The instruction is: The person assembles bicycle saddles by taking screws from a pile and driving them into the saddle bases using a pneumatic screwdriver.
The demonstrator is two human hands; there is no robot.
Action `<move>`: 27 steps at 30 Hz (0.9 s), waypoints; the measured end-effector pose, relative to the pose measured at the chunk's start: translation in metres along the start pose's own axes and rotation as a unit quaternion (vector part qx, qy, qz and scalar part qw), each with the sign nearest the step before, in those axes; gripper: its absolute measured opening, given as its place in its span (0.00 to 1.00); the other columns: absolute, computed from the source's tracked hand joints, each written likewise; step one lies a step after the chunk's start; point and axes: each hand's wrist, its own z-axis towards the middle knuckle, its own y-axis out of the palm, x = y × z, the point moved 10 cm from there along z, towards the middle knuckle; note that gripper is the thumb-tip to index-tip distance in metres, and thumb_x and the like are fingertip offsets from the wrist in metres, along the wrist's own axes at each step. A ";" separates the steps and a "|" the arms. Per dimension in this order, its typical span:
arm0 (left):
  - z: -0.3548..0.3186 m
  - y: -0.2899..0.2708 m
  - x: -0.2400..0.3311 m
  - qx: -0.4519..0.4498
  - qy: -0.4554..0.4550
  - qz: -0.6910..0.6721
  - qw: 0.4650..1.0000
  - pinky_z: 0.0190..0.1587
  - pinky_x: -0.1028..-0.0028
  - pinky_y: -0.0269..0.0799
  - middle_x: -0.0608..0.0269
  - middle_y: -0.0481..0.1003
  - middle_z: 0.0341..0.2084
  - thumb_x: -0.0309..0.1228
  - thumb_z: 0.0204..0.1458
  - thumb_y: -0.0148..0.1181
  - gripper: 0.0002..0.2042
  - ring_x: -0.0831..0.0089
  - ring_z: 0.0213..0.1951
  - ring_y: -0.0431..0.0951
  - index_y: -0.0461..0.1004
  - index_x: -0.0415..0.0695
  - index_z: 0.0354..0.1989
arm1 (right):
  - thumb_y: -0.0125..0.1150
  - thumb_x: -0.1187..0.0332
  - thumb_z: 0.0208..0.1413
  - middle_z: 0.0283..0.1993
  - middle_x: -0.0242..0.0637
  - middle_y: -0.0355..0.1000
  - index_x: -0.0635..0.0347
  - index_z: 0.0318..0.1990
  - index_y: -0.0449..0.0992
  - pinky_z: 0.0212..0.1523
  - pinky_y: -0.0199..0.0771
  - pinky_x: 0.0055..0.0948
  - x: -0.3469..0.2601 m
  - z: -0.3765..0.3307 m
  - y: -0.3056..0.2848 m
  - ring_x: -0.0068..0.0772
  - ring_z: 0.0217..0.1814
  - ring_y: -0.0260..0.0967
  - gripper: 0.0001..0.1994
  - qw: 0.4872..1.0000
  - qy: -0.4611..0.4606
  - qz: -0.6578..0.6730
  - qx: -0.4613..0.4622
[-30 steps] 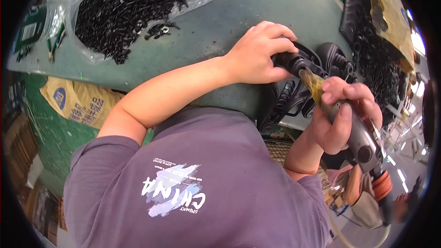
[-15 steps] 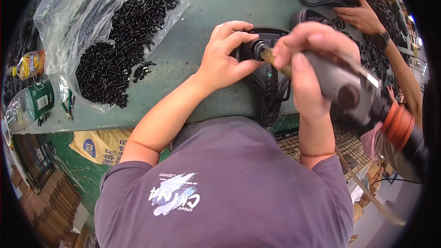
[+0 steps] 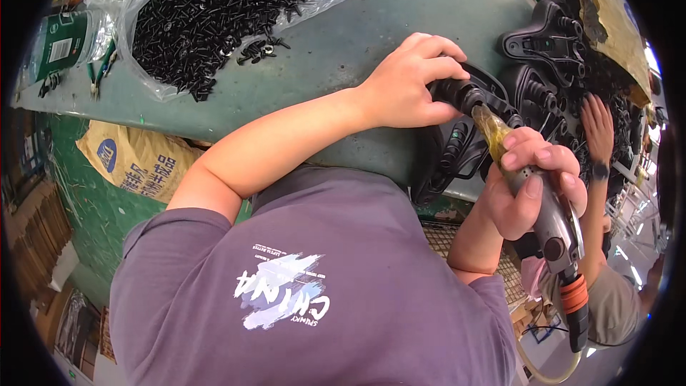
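My right hand (image 3: 532, 186) is wrapped round a grey pneumatic screwdriver (image 3: 550, 223) with an orange ring near its rear end. The tool's front is covered in yellowish tape, and its tip meets a round black fitting on a black part shaped like a bicycle saddle (image 3: 457, 150), which lies underside up at the table's edge. With curled fingers, my left hand (image 3: 418, 82) holds this saddle by its fitting. Whether a screw sits at the tool's tip is hidden.
Black screws (image 3: 207, 18) are heaped on a clear plastic bag (image 3: 161, 91) at the left, near a plastic bottle (image 3: 61, 46). More black saddles (image 3: 547, 39) lie to the right, where a co-worker's hand (image 3: 599, 129) reaches in. A paper sack (image 3: 136, 161) lies below the table.
The view has swung, so the table's things appear shifted. The screwdriver has come down into line with the fitting, my right hand still round it. My left hand keeps its hold.
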 end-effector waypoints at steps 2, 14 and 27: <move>0.000 0.000 -0.001 0.001 0.002 -0.004 1.000 0.63 0.57 0.72 0.61 0.77 0.56 0.31 0.38 0.80 0.25 0.55 0.59 0.75 0.84 0.48 0.49 | 0.56 0.74 0.68 0.52 0.42 0.68 0.47 0.66 0.62 0.45 0.81 0.48 0.001 0.000 0.004 0.35 0.37 0.74 0.21 1.000 0.000 -0.001 -0.005; -0.003 -0.005 0.000 0.018 0.001 -0.012 1.000 0.61 0.59 0.74 0.60 0.77 0.55 0.29 0.37 0.77 0.23 0.54 0.58 0.75 0.83 0.47 0.47 | 0.53 0.73 0.66 0.54 0.42 0.68 0.48 0.68 0.63 0.41 0.80 0.46 0.004 -0.011 -0.009 0.33 0.33 0.72 0.23 0.998 -0.049 -0.006 -0.028; 0.005 -0.001 0.007 -0.005 0.017 0.021 1.000 0.63 0.56 0.71 0.58 0.77 0.55 0.33 0.39 0.79 0.24 0.51 0.59 0.74 0.81 0.46 0.48 | 0.45 0.76 0.59 0.57 0.54 0.71 0.55 0.70 0.66 0.43 0.77 0.48 -0.020 0.029 -0.013 0.37 0.36 0.73 0.28 0.998 0.008 0.065 -0.014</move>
